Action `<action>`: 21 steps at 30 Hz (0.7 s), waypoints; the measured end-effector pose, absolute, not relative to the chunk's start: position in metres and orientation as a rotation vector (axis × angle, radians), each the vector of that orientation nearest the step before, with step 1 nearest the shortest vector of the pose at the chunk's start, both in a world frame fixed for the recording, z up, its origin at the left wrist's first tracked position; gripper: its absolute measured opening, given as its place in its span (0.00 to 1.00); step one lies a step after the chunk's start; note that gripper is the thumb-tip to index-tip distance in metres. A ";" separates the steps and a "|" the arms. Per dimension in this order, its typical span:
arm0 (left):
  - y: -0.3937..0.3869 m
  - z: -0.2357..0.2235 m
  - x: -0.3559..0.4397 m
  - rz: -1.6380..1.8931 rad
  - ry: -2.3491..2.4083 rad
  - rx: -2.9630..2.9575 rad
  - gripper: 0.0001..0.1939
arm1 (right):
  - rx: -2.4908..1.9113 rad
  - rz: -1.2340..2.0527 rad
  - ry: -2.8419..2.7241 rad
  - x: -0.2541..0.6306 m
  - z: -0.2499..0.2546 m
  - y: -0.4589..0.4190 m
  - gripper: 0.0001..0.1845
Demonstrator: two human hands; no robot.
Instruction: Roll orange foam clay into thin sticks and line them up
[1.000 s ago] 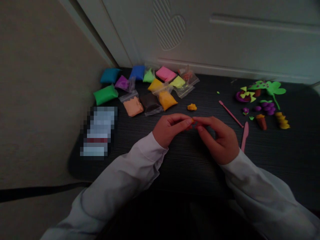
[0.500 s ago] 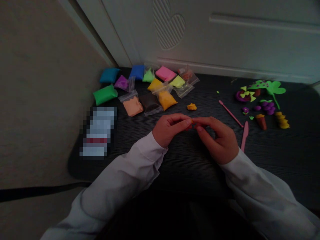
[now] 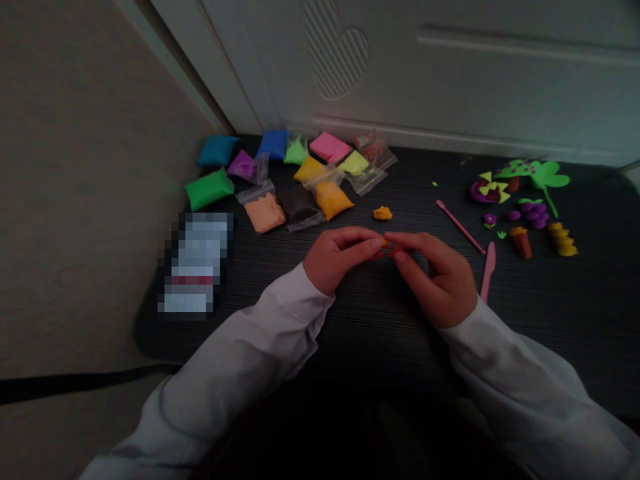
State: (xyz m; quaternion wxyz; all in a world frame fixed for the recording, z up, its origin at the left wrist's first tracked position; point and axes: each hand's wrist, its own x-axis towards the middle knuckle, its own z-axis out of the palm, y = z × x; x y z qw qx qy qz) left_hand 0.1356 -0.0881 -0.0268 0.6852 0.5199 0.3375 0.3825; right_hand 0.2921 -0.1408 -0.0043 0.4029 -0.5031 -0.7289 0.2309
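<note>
Between the thumb and index finger of my left hand (image 3: 345, 257) is a small piece of orange-yellow clay (image 3: 385, 243), mostly covered by the fingers. My right hand (image 3: 437, 277) faces it from the other side, its index fingertip at the piece. The right thumb is spread from the index finger, and I see nothing held there. Just beyond the fingertips lies a lumpy orange clay piece (image 3: 383, 213) on the dark tabletop (image 3: 370, 333).
Clay packets, such as an orange packet (image 3: 333, 200) and a brown packet (image 3: 301, 205), lie at the back left. A phone (image 3: 197, 260) is blurred. To the right are a thin pink tool (image 3: 460, 225), a pink clay knife (image 3: 489, 270) and clay figures like purple grapes (image 3: 535, 213).
The right index fingertip has shifted slightly, and a bit more of the orange-yellow clay shows between the hands. Otherwise both hands stay in place.
</note>
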 end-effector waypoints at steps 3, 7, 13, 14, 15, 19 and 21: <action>-0.088 -0.027 0.136 0.854 0.745 1.154 0.07 | -1.251 0.559 -1.871 0.292 -0.004 -0.141 0.16; -0.088 -0.026 0.137 0.858 0.722 1.092 0.05 | -1.276 0.543 -1.865 0.292 -0.006 -0.140 0.16; -0.088 -0.022 0.141 0.779 0.629 0.674 0.05 | -1.303 0.224 -1.927 0.290 -0.016 -0.136 0.28; -0.089 -0.022 0.141 0.756 0.623 0.644 0.06 | -1.305 0.183 -1.942 0.290 -0.018 -0.136 0.29; -0.089 -0.022 0.142 0.740 0.620 0.625 0.06 | -1.307 0.153 -1.953 0.290 -0.019 -0.136 0.29; -0.090 -0.024 0.143 0.715 0.606 0.596 0.06 | -1.294 0.085 -1.962 0.289 -0.021 -0.135 0.27; -0.090 -0.024 0.144 0.707 0.604 0.589 0.05 | -1.286 0.061 -1.959 0.289 -0.021 -0.136 0.25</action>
